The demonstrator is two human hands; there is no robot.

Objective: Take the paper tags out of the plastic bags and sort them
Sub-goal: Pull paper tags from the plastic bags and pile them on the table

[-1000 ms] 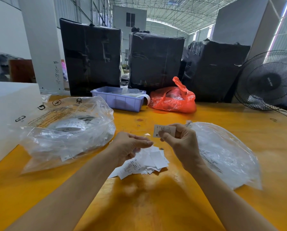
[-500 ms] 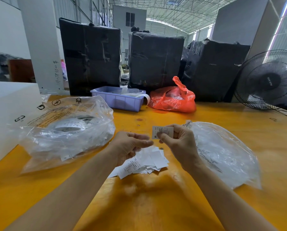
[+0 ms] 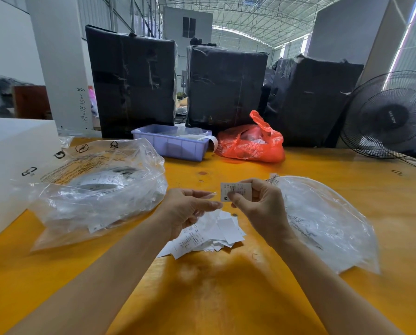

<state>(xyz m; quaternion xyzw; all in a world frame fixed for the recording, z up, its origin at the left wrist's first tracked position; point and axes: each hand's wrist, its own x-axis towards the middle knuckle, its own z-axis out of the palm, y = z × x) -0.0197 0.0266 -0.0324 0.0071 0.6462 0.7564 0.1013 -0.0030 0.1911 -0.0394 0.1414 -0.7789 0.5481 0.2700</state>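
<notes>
Now my right hand [image 3: 262, 204] pinches an M-marked paper tag [image 3: 236, 191] upright to read it; my left hand [image 3: 190, 209] pinches a clear sleeve [image 3: 208, 195] above the near tag pile [image 3: 216, 234].

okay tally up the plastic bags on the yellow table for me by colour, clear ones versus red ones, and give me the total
Clear plastic bags: 2, the full left bag and the flatter right bag
Red plastic bags: 1, the red bag at the back beside the purple bin
Total: 3
</notes>
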